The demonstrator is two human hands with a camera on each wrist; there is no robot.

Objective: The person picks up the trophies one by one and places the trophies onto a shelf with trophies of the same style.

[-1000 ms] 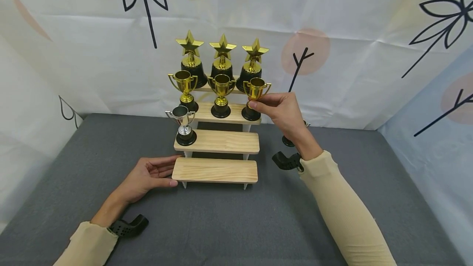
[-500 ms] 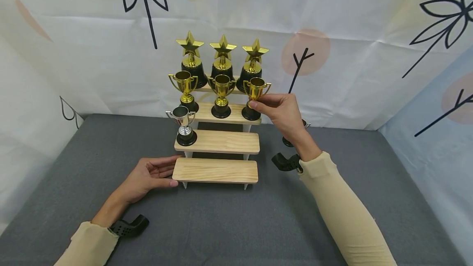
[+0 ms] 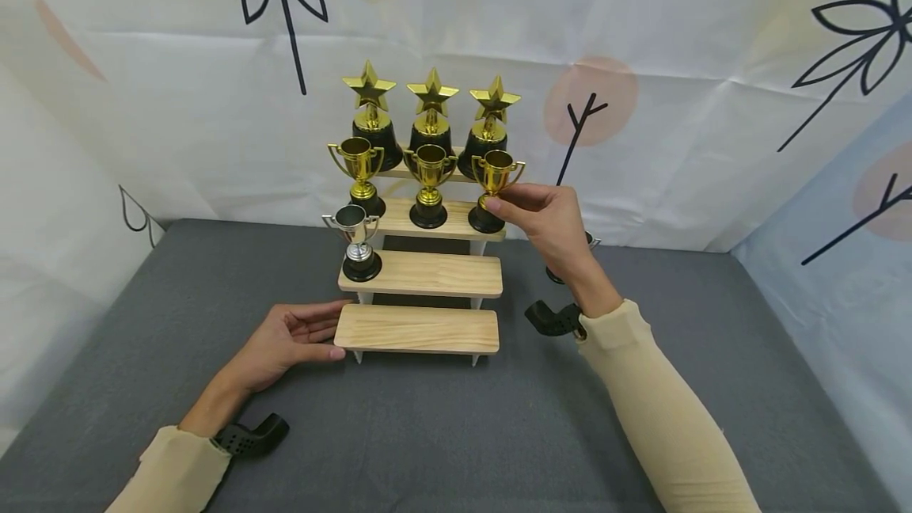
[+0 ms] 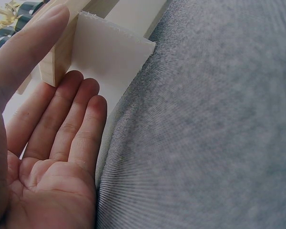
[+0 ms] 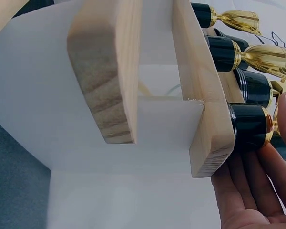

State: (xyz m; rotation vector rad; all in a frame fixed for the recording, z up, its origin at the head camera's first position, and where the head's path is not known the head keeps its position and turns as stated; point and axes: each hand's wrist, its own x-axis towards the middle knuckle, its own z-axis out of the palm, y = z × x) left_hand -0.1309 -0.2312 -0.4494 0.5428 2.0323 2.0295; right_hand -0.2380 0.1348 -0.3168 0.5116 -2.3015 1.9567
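Note:
A stepped wooden stand (image 3: 420,329) with white supports stands in the middle of the table. On its second-highest step are three gold trophy cups with black bases. My right hand (image 3: 552,224) pinches the rightmost gold trophy cup (image 3: 496,171) low on its body, thumb in front; its base (image 5: 248,125) sits on the step. My left hand (image 3: 285,345) lies at the left end of the lowest step, fingers extended, fingertips (image 4: 90,88) against the stand's side. One silver trophy cup (image 3: 356,237) stands at the left of the step above that.
Three gold star trophies (image 3: 432,97) line the top step. Behind my right wrist, a mostly hidden trophy with a black base (image 3: 555,276) stands on the grey tablecloth (image 3: 427,442). A white patterned cloth (image 3: 684,141) hangs behind the stand.

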